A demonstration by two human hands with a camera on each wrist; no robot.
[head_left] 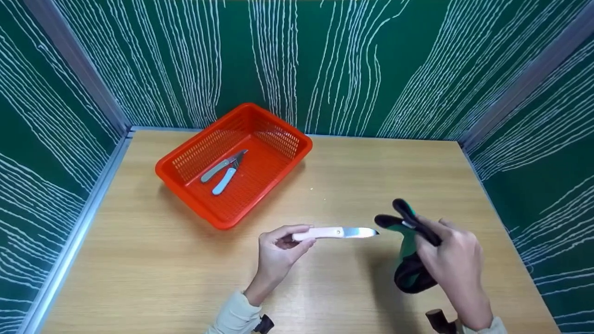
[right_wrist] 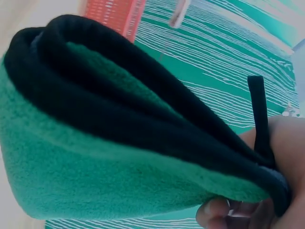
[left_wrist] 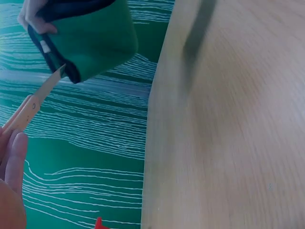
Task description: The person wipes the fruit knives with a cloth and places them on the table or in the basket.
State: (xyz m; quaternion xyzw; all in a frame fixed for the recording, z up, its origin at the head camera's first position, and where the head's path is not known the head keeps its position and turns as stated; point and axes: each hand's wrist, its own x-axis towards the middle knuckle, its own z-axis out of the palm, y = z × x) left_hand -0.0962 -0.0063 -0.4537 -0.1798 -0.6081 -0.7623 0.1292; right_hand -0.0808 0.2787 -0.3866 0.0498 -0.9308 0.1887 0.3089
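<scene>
My left hand pinches a small knife by its pale pink handle, above the table. The blade points right, its tip close to a green cloth with black edging. My right hand grips this folded cloth by its edge, and the cloth hangs down from the fingers. In the left wrist view the knife tip overlaps the cloth's dark border; I cannot tell whether they touch. The right wrist view shows the cloth close up, doubled over in a loop.
A red plastic basket stands at the back left of the wooden table. Inside lie two knives, one with a pale green handle and one with a pale blue handle. Green panels with white wavy lines enclose the table's back and sides.
</scene>
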